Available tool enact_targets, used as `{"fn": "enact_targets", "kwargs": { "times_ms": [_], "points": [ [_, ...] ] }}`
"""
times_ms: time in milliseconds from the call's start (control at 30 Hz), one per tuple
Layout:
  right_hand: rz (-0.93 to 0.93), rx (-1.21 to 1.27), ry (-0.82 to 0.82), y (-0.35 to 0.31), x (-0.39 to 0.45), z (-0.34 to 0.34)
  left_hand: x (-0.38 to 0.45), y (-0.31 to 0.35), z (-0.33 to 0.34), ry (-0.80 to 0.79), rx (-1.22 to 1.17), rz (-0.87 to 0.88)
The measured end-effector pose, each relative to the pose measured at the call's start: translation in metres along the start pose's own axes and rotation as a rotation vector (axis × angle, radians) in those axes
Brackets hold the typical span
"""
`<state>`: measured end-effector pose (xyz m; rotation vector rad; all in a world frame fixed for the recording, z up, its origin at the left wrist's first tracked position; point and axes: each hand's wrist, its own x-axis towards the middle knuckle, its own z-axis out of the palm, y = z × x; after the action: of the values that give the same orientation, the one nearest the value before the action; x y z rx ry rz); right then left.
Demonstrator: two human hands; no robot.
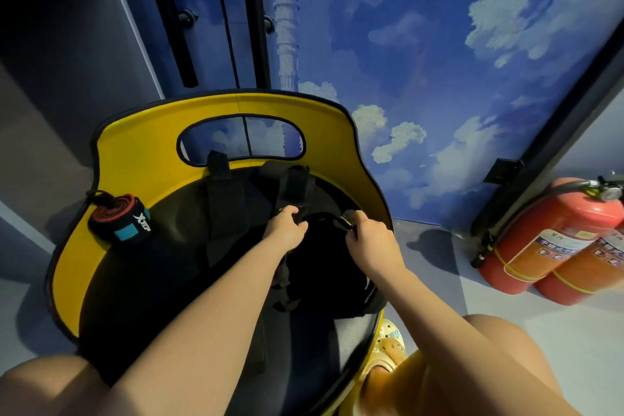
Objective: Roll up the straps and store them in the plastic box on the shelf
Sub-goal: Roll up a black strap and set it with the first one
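Observation:
A yellow chair (135, 159) with a black seat stands in front of me. Several black straps lie on the seat; one flat strap (224, 199) runs up toward the backrest. My left hand (285, 224) is closed on a black strap (293, 191) near the seat's middle. My right hand (368, 236) pinches the same strap's end, which has a yellow-green mark (345, 220). A rolled strap (120, 218), black with red edge, blue patch and white lettering, rests on the seat's left rim. The plastic box is not in view.
A grey shelf unit (67, 44) stands at the left. Two red fire extinguishers (553, 243) lie on the floor at the right. A sky-printed wall (439, 61) is behind the chair. My knees and a yellow sandal (388, 348) are at the bottom.

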<state>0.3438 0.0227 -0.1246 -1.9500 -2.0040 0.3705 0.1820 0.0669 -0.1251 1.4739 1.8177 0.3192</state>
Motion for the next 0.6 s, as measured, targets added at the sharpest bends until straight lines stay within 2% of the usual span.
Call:
{"fn": "enact_targets", "kwargs": {
  "times_ms": [167,300,433,600],
  "points": [
    [-0.007,-0.214,-0.184,-0.005,0.022,-0.002,0.017,-0.012,0.013,-0.018,0.16,0.045],
    [-0.073,-0.342,-0.249,-0.012,0.048,0.007,0.027,-0.023,0.023,-0.054,0.252,0.1],
    [-0.115,-0.39,-0.242,-0.015,0.06,0.014,0.031,-0.029,0.026,-0.018,0.28,0.092],
    [0.0,-0.219,-0.113,0.0,0.064,0.004,0.032,-0.03,0.027,-0.01,0.296,0.08]
  ]
}}
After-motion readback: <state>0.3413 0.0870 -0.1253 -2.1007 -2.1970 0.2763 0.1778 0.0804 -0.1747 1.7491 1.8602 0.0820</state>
